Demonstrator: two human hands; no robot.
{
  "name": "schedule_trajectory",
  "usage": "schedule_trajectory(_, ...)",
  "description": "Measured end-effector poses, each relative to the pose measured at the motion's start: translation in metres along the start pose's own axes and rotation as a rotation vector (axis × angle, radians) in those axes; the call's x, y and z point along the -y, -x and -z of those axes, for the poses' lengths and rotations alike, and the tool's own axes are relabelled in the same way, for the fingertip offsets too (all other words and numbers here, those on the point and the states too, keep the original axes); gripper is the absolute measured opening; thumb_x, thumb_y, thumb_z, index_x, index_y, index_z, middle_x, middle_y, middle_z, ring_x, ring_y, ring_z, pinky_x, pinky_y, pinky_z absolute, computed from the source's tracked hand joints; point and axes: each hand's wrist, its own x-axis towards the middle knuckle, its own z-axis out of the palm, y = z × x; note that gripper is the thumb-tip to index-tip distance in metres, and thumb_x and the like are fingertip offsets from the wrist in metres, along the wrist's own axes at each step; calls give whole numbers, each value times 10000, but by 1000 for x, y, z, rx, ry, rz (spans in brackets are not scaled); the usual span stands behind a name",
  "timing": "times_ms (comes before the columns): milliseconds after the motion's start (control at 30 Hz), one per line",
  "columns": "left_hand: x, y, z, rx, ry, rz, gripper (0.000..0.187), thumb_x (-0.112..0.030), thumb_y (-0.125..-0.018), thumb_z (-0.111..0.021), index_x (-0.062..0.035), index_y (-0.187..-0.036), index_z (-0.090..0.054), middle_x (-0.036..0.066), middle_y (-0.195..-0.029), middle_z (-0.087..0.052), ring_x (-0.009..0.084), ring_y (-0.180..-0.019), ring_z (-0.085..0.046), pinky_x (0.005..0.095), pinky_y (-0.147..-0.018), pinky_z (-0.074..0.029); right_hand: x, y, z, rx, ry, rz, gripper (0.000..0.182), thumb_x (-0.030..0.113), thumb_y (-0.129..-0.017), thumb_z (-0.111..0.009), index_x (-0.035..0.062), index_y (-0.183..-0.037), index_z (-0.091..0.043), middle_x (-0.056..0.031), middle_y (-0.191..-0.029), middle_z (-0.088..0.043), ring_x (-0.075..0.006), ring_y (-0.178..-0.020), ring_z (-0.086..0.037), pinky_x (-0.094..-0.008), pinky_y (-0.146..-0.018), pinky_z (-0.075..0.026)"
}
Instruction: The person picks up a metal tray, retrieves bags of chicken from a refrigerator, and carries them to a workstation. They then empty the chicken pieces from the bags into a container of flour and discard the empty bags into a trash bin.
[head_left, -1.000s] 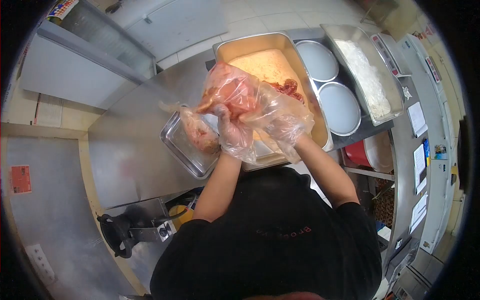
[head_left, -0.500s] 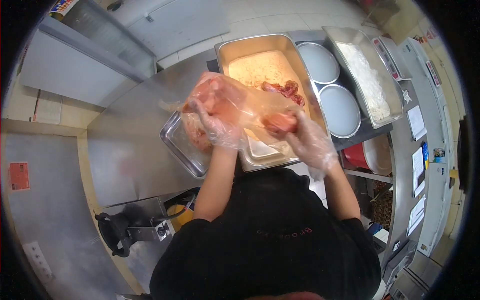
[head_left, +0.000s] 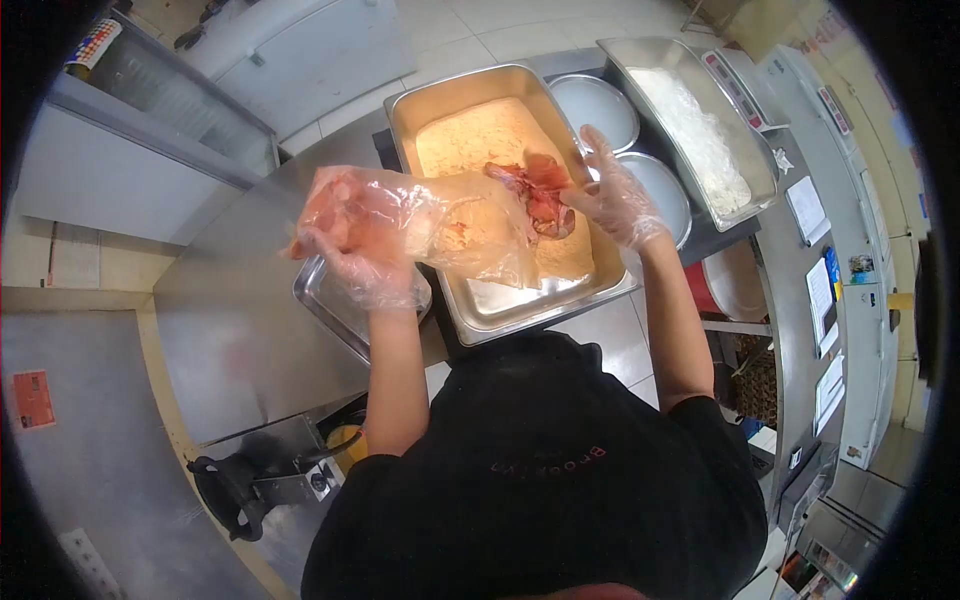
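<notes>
One deep pan (head_left: 425,95) holds breading (head_left: 480,140) and raw meat (head_left: 535,195).

The person wears a black short-sleeved shirt (head_left: 540,480) with small reddish lettering across the chest, and 2 thin, clear, crinkled plastic gloves: left hand (head_left: 365,265), right hand (head_left: 615,195).

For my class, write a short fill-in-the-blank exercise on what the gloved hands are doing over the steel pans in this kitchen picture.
1. The left hand holds up a clear plastic ____ of raw meat.
2. The right hand touches red meat pieces lying in the large ____ pan of pale breading.
3. Both hands wear thin see-through ____.

Missing words: bag; steel; gloves
</notes>
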Motion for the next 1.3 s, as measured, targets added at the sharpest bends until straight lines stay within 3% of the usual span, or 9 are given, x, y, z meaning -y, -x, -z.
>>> schedule_trajectory(67, 1, 5, 1, 0, 29, 28, 584, -511, -891, -676, -75, -1258, -551, 71, -1280, -554, 222, -1203, -513, 403, -1060, -420, 15, 7, 8, -60, 151, -1, 748, 147, -857, -679, 53, -1509, -323, -240, -1239, -635, -278, -1073, -657, -353, -948, -494)
schedule_trajectory(167, 12, 13, 1, -25, 89, 64, 601, -490, -875, -703, -75, -1277, -538, 83, -1287, -551, 233, -1209, -510, 419, -1072, -416, 31, 24, 7, 228, -118, 177, 617, 153, -894, -626, 39, -1458, -404, -253, -1213, -639, -336, -1049, -661, -387, -938, -500)
schedule_trajectory(267, 17, 29, -21, -35, 127, 97, 617, -474, -868, -715, -72, -1297, -528, 92, -1294, -552, 250, -1210, -513, 431, -1077, -416, 40, 38, -34, 399, 156, 625, 450, 83, -882, -604, -2, -1320, -542, -244, -1155, -657, -366, -982, -664, -402, -885, -509)
schedule_trajectory(433, 35, 38, -6, -100, 68, 242, 669, -464, -882, -707, -54, -1356, -470, 138, -1347, -539, 313, -1232, -537, 502, -1083, -437, 24, 28, -106, 302, 112, 231, 508, 224, -931, -594, 33, -1386, -469, -283, -1111, -632, -432, -1068, -603, -447, -919, -484)
schedule_trajectory(767, 52, 29, 8, 62, -494, 15, 649, -180, -820, -808, -75, -1360, -463, 82, -1306, -541, 219, -1165, -584, 364, -971, -539, 35, 6, -135, -50, -843, 352, 623, 381, -857, -722, 48, -1344, -521, -187, -1176, -644, -297, -1118, -608, -394, -939, -478)
schedule_trajectory(867, 56, 31, 8, -117, -322, 145, 584, -144, -836, -789, -73, -1333, -491, 69, -1266, -565, 184, -1119, -598, 316, -928, -547, 44, 3, -100, 249, -447, 167, 666, 445, -783, -788, 75, -1295, -578, -135, -1200, -645, -241, -1118, -603, -366, -937, -477)
schedule_trajectory(1067, 62, 28, 14, -129, -403, 133, 508, -149, -838, -791, -66, -1273, -542, 53, -1193, -607, 159, -1067, -616, 296, -895, -551, 55, 12, -69, 318, -47, 93, 618, 421, -757, -810, 79, -1237, -625, -118, -1209, -648, -232, -1119, -607, -370, -935, -480)
schedule_trajectory(1167, 63, 29, 1, -138, -403, 146, 488, -152, -837, -794, -60, -1252, -553, 53, -1198, -606, 160, -1066, -616, 294, -885, -552, 16, -2, -95, 258, -443, 237, 653, 414, -743, -827, 83, -1262, -609, -102, -1206, -656, -221, -1096, -622, -361, -916, -490)
schedule_trajectory(1300, 57, 22, -15, -115, -415, 96, 447, -136, -837, -791, -52, -1215, -568, 48, -1166, -616, 146, -1024, -619, 276, -844, -551, -8, -8, -108, 149, -385, 302, 651, 378, -751, -836, 81, -1275, -590, -78, -1159, -664, -193, -1042, -633, -335, -887, -499)
